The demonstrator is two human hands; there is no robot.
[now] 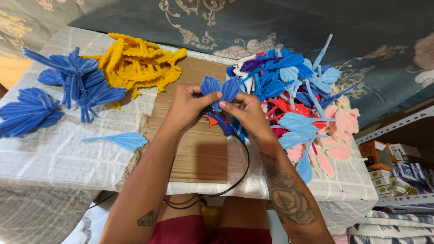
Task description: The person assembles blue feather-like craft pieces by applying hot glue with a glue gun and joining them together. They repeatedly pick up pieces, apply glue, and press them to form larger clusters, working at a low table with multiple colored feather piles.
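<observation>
Both hands meet over the flat brown cardboard sheet point(199, 149) at mid-tabletop: left hand point(186, 107) and right hand point(246, 113) each in a closed fingertip grip, pinching the base of the blue ribbed plastic leaf pair point(220, 89) held upright just above a blue-and-orange glue gun point(219, 122) — best kept pinched low, lobes aligned, fingers off the gun's tip. Open room is narrow — mixed blue, red and pink plastic leaf heap point(298, 99) crowds the right, near edge and black cord point(244, 167) sit close, clearer space left toward the single pale-blue leaf point(124, 140)
</observation>
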